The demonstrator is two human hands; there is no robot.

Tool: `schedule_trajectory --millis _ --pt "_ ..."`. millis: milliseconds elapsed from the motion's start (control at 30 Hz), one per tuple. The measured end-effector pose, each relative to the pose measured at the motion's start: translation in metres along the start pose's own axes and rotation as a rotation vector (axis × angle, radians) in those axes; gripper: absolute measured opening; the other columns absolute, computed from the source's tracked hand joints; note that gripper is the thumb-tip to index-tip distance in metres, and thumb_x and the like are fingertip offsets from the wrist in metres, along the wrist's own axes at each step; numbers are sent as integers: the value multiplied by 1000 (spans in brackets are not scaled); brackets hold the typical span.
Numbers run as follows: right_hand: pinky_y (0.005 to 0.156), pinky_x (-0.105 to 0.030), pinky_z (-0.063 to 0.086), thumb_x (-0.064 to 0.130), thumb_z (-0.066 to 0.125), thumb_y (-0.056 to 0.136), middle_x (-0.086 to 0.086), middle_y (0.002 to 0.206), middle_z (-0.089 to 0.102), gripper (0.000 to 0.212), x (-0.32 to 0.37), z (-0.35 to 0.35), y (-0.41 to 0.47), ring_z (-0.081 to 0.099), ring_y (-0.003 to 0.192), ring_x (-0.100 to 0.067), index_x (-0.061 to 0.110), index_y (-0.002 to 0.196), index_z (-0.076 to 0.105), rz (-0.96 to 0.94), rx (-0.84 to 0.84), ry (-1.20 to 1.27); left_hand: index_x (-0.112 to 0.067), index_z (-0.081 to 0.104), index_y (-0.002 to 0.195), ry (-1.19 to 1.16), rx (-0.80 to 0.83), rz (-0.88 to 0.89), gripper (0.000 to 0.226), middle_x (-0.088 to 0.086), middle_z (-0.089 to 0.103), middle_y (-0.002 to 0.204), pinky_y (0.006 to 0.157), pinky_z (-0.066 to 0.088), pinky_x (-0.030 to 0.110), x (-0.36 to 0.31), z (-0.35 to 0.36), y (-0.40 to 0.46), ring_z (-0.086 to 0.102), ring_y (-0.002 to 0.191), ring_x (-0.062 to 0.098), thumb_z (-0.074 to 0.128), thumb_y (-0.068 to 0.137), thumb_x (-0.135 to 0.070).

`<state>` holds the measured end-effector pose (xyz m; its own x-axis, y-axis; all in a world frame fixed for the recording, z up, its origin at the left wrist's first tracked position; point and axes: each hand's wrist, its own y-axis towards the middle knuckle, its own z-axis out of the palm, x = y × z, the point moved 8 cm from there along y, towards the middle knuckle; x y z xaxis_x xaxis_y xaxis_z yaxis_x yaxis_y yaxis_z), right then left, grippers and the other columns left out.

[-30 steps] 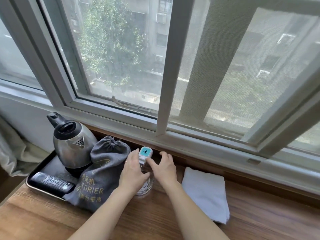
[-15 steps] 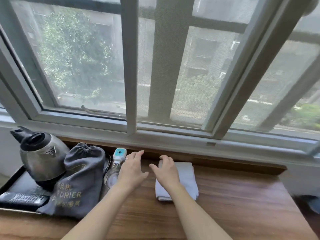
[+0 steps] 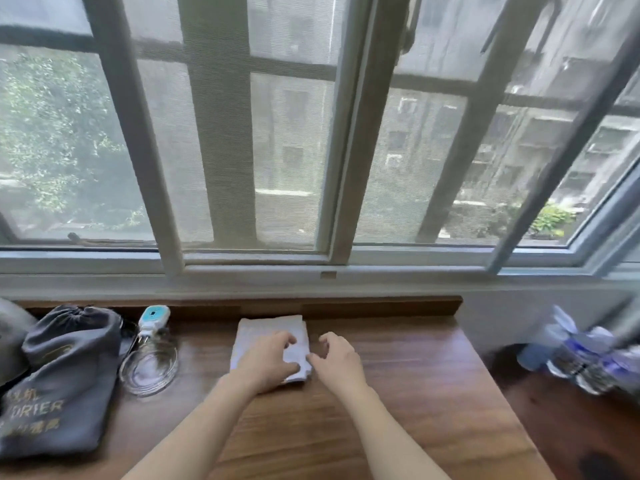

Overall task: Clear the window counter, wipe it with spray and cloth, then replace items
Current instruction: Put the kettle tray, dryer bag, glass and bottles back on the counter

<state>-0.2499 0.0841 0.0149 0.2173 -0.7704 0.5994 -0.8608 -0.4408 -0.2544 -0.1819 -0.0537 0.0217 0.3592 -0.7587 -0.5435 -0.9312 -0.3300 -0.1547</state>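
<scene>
Both hands were on the folded white cloth (image 3: 272, 341) mid-worktop. Left hand (image 3: 268, 362) lay on top of it, fingers (image 3: 287, 339) curled over the cloth and thumb tucked at its near edge — grasping it, I'd say. Right hand (image 3: 337, 355) sat at the cloth's right edge, fingers loosely curled, thumb tip touching the cloth corner; nothing held in it.

Change vs 1 s ago: both hands had been around the small blue-capped spray bottle (image 3: 152, 318); by now they'd let it go and moved right to the cloth. Half a second back only the right hand was over the cloth, left was in transit.

Bottle stood leaning in or against the glass dish (image 3: 149, 367), left of the cloth, apart from it. Grey drawstring bag (image 3: 65, 372) further left, just beside the dish. Wooden worktop (image 3: 398, 410) to the right looked bare. Blurred bottles (image 3: 581, 355) off the worktop's right end.

Judgement: spray parked, cloth pickup starting. Bag and dish remain on the worktop.
</scene>
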Motion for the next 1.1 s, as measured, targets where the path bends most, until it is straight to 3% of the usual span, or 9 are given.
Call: schedule_trajectory --millis 267,467,1100 --pt "102 -33 44 44 62 93 1 137 55 51 -135 -95 -36 52 126 -20 24 138 50 73 -74 17 -27 53 130 8 56 105 54 -7 58 126 98 43 26 -139 86 0 53 117 10 68 80 -42" --pt "104 -34 44 42 63 93 -1 138 53 52 -219 -154 -56 50 127 -19 20 138 49 135 -117 44 -27 51 134 4 98 176 61 -6 57 130 99 44 27 -228 143 3 52 120 10 70 78 -41" --pt "99 -34 45 46 64 88 1 128 57 49 -363 -245 -74 53 121 -20 26 132 54 417 -297 81 -26 51 131 13 290 424 63 -4 57 125 96 43 27 -376 258 70 51 119 16 72 73 -34"
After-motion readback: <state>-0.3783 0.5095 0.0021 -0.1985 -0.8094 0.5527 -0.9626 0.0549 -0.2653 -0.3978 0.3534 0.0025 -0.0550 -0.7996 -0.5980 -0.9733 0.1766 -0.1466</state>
